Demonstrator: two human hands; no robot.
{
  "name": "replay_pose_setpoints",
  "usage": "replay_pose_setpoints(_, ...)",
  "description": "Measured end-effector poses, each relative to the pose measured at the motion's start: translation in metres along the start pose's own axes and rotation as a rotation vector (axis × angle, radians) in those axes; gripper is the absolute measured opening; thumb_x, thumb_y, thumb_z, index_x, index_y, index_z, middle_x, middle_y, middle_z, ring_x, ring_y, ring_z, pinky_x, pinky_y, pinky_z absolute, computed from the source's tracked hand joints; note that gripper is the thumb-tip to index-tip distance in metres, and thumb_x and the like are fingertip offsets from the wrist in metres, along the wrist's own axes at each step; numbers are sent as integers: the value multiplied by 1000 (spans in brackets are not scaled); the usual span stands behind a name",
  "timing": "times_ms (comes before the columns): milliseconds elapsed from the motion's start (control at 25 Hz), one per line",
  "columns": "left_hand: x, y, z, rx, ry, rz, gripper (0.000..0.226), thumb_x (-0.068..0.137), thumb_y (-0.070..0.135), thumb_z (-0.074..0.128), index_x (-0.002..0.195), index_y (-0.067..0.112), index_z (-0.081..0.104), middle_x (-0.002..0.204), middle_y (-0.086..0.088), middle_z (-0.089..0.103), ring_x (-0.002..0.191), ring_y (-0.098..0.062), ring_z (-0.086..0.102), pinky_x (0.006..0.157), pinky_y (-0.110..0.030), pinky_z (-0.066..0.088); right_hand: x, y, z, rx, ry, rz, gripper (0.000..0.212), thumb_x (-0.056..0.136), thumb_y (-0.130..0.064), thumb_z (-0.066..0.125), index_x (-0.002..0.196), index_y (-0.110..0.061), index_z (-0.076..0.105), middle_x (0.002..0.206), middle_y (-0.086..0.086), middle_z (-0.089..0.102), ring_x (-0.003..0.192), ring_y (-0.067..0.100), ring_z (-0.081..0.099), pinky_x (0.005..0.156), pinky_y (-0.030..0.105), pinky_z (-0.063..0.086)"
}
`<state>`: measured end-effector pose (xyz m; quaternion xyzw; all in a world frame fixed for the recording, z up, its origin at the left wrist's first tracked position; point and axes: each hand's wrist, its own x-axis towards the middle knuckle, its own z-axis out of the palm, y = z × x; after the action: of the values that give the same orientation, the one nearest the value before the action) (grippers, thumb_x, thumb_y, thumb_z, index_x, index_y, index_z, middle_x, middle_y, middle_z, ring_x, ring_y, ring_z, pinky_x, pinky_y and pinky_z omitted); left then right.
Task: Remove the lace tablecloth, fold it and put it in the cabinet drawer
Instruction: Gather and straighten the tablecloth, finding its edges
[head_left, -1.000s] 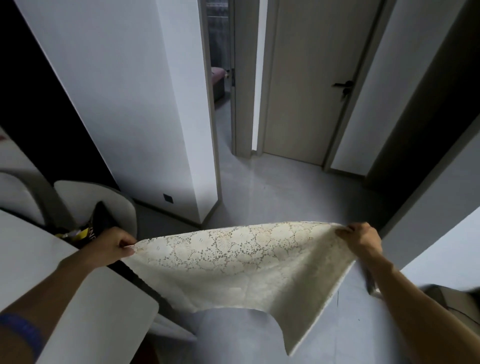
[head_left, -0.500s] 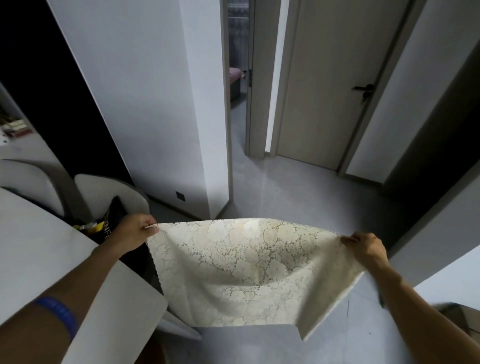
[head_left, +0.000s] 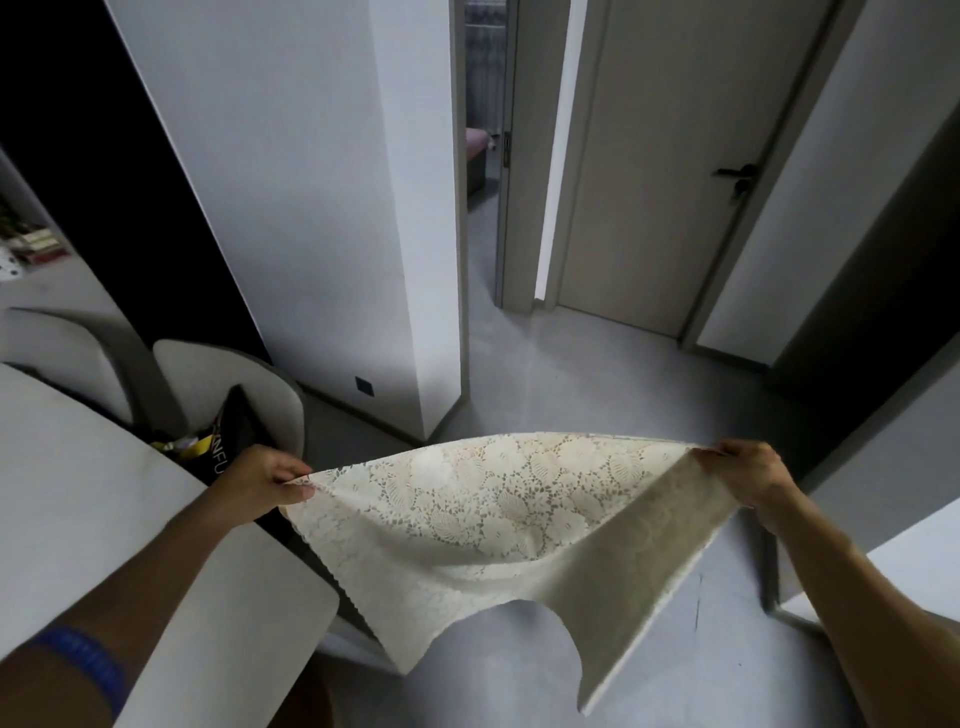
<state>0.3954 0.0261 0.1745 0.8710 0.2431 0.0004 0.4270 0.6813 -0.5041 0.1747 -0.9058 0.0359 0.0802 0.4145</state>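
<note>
Now both hands hold the lace tablecloth (head_left: 483, 525) in the air, just right of the white table (head_left: 78, 499) and clear of it. Left hand (head_left: 260, 480) pinches one top corner beside the table's edge; right hand (head_left: 750, 475) grips the opposite corner, farther from the table. Between them the cloth sags, doubled over, its lower edge hanging above the grey floor (head_left: 597, 384). Behind the table stands a chair (head_left: 218, 379) with a black bag (head_left: 234, 431).
</note>
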Motion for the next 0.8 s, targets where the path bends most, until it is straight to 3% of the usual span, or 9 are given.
replay_pose_setpoints(160, -9, -8, 3, 11, 61, -7, 9, 73, -4, 81, 75, 4, 77, 67, -9, 76, 65, -22, 71, 70, -36, 55, -1, 2, 5, 268, 123, 205, 15, 84, -24, 76, 84, -11, 68, 83, 15, 64, 68, 29, 60, 50, 24, 47)
replay_pose_setpoints(320, -15, -4, 15, 103, 266, -45, 6, 80, 5, 76, 76, 1, 74, 69, -16, 72, 70, -28, 67, 67, -33, 50, -5, -3, 18, 205, 121, 178, 19, 87, -26, 73, 90, -7, 70, 72, 8, 61, 61, 23, 57, 44, 20, 45)
replay_pose_setpoints(400, -17, 1, 16, 31, 257, -85, 12, 85, 5, 70, 79, -5, 65, 73, -21, 66, 72, -29, 61, 68, -36, 47, -10, -2, 20, 95, 140, 152, 24, 90, -27, 70, 92, -3, 71, 74, 10, 62, 61, 23, 57, 54, 24, 49)
replay_pose_setpoints(480, -21, 12, 16, -81, 71, -77, 13, 88, 1, 67, 81, -6, 58, 72, -19, 61, 72, -25, 56, 66, -33, 41, -18, -1, 20, -22, 25, 171, 27, 94, -27, 65, 93, 0, 68, 79, 15, 65, 66, 30, 63, 64, 36, 57)
replay_pose_setpoints(600, -25, 35, 24, -111, -91, 72, 17, 88, -2, 66, 82, 6, 52, 68, -9, 58, 66, -19, 49, 61, -29, 37, -42, -10, 25, -104, -385, 220, 23, 96, -20, 57, 91, -2, 69, 76, 20, 70, 61, 31, 68, 53, 35, 58)
replay_pose_setpoints(680, -23, 51, 33, -141, -42, 153, 25, 90, -2, 63, 81, 17, 49, 61, 2, 54, 59, -16, 42, 53, -25, 35, -57, -17, 35, 82, -401, 248, 19, 92, -16, 58, 86, -2, 71, 65, 15, 67, 55, 29, 65, 50, 35, 57)
replay_pose_setpoints(800, -20, 72, 43, -108, 132, 250, 30, 89, -9, 57, 77, 18, 53, 62, 3, 54, 55, -19, 43, 55, -26, 37, -66, -14, 42, 681, -85, 504, 12, 88, -6, 57, 80, -6, 65, 67, 15, 60, 59, 29, 59, 54, 39, 54)
